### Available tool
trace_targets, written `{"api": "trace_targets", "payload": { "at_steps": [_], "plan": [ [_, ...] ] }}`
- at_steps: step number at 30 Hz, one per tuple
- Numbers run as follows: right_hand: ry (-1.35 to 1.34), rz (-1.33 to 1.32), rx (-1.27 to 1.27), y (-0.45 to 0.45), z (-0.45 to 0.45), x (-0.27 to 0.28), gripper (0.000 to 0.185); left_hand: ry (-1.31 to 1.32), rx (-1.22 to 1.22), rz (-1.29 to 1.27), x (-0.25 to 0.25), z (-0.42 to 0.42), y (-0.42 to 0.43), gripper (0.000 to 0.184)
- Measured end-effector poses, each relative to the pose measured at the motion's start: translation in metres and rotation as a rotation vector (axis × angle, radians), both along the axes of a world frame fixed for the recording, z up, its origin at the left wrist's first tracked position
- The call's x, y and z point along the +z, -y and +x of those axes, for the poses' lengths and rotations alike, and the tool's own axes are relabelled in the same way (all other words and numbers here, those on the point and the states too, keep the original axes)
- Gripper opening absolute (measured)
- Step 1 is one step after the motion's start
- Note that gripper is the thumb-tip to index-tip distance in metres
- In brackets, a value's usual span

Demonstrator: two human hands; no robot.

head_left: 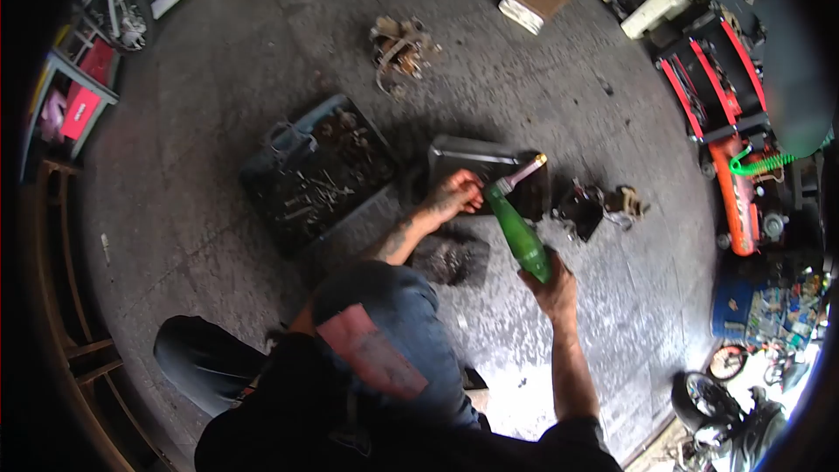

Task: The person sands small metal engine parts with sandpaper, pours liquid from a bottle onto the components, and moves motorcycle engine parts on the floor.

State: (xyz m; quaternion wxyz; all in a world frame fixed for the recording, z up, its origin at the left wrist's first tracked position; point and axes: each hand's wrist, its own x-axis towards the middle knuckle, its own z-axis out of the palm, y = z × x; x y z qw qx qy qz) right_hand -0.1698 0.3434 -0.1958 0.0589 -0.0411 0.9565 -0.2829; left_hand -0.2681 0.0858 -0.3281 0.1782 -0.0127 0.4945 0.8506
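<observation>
My right hand [554,285] is wrapped round the lower end of a green glass bottle [522,237], which is tilted with its neck over a dark metal tray [472,145]. My left hand [456,193] is above the tray, close to the bottle's neck. Its fingers are curled together, and what they hold, if anything, is too small to name. Just past the bottle's mouth, a brush [526,172] with a pale handle reaches across the tray's right rim. Whether the brush touches the bottle I cannot tell.
Left of the tray stands a bin [325,234] of bolts and metal parts. Greasy parts [404,54] lie farther off, and others [584,210] to the right. A dark block [451,260] is near my knee. A red tool cart [712,79] stands at the right.
</observation>
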Motion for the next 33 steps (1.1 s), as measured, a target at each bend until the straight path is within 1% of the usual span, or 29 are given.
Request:
{"api": "trace_targets", "payload": {
  "at_steps": [1, 2, 3, 4, 5, 6, 7, 9, 10, 11, 12, 13, 14, 15, 16, 17, 18, 19, 21, 22, 23, 24, 25, 27, 28, 29, 31, 32, 33],
  "plan": [
    [-0.02, -0.032, 0.02, 0.002, 0.003, -0.011, 0.058, -0.043, -0.015, -0.042, -0.006, -0.001, 0.0, 0.014],
    [-0.025, -0.128, -0.03, 0.003, 0.006, -0.022, 0.058, -0.112, -0.047, -0.074, -0.007, -0.002, 0.001, 0.014],
    [-0.027, -0.224, -0.081, 0.004, 0.009, -0.036, 0.058, -0.123, -0.081, -0.107, -0.006, -0.004, 0.003, 0.017],
    [-0.024, -0.34, -0.153, 0.001, 0.015, -0.062, 0.058, -0.163, -0.042, 0.032, -0.023, -0.007, -0.001, 0.017],
    [-0.012, -0.45, -0.224, 0.005, 0.02, -0.076, 0.058, -0.176, 0.011, 0.052, -0.022, -0.009, -0.003, 0.018],
    [-0.044, -0.559, -0.321, 0.011, 0.027, -0.09, 0.059, -0.182, 0.032, -0.045, -0.022, -0.011, -0.003, 0.017],
    [0.005, -0.66, -0.405, 0.002, 0.033, -0.129, 0.063, -0.184, 0.052, -0.144, -0.01, -0.009, 0.001, 0.017],
    [-0.065, -0.62, -0.466, 0.014, 0.038, -0.14, 0.068, -0.247, 0.049, -0.335, 0.014, -0.006, 0.01, 0.016],
    [-0.129, -0.599, -0.463, 0.015, 0.041, -0.154, 0.07, -0.304, 0.097, -0.4, 0.012, -0.006, 0.011, 0.017],
    [-0.197, -0.579, -0.465, 0.015, 0.038, -0.168, 0.072, -0.32, 0.146, -0.485, 0.026, -0.002, 0.017, 0.016],
    [-0.22, -0.686, -0.442, 0.018, 0.037, -0.169, 0.075, -0.306, 0.176, -0.571, 0.041, 0.001, 0.024, 0.016],
    [-0.245, -0.652, -0.433, 0.019, 0.037, -0.171, 0.08, -0.291, 0.203, -0.655, 0.056, 0.005, 0.034, 0.016],
    [-0.27, -0.635, -0.461, 0.019, 0.035, -0.179, 0.083, -0.329, 0.269, -0.625, 0.054, 0.006, 0.046, 0.015],
    [-0.286, -0.612, -0.491, 0.019, 0.037, -0.186, 0.087, -0.29, 0.325, -0.517, 0.051, 0.005, 0.06, 0.016],
    [-0.323, -0.424, -0.578, 0.02, 0.04, -0.195, 0.083, -0.366, 0.373, -0.585, 0.047, 0.005, 0.082, 0.015],
    [-0.302, -0.383, -0.575, 0.023, 0.039, -0.185, 0.084, -0.385, 0.432, -0.695, 0.047, 0.007, 0.104, 0.013],
    [-0.302, -0.477, -0.617, 0.024, 0.038, -0.197, 0.084, -0.479, 0.516, -0.656, 0.044, 0.01, 0.129, 0.013],
    [-0.266, -0.367, -0.637, 0.025, 0.039, -0.193, 0.085, -0.442, 0.567, -0.729, 0.032, 0.012, 0.16, 0.014],
    [-0.127, -0.505, -0.674, 0.027, 0.039, -0.185, 0.093, -0.38, 0.605, -0.979, 0.032, 0.03, 0.213, 0.016],
    [-0.102, -0.495, -0.669, 0.027, 0.043, -0.186, 0.093, -0.342, 0.631, -1.086, 0.027, 0.038, 0.24, 0.016],
    [-0.15, -0.515, -0.65, 0.03, 0.041, -0.188, 0.091, -0.298, 0.654, -1.19, 0.021, 0.047, 0.266, 0.017],
    [-0.196, -0.533, -0.631, 0.031, 0.042, -0.19, 0.089, -0.341, 0.663, -1.3, 0.0, 0.055, 0.297, 0.017],
    [-0.253, -0.527, -0.612, 0.031, 0.042, -0.197, 0.086, -0.256, 0.63, -1.31, -0.004, 0.065, 0.316, 0.017],
    [-0.226, -0.52, -0.602, 0.031, 0.046, -0.193, 0.085, -0.348, 0.608, -1.627, -0.006, 0.084, 0.342, 0.019],
    [-0.228, -0.508, -0.614, 0.033, 0.047, -0.19, 0.084, -0.333, 0.608, -1.633, -0.011, 0.091, 0.353, 0.019],
    [-0.261, -0.485, -0.61, 0.031, 0.046, -0.197, 0.083, -0.269, 0.65, -1.659, -0.029, 0.097, 0.37, 0.015],
    [-0.213, -0.579, -0.667, 0.027, 0.046, -0.204, 0.09, -0.193, 0.687, -1.684, -0.04, 0.105, 0.381, 0.013],
    [-0.207, -0.64, -0.686, 0.024, 0.045, -0.211, 0.089, -0.187, 0.612, -1.843, -0.032, 0.108, 0.38, 0.014],
    [-0.245, -0.631, -0.7, 0.024, 0.044, -0.215, 0.086, -0.184, 0.529, -1.998, -0.029, 0.109, 0.382, 0.016]
  ]
}}
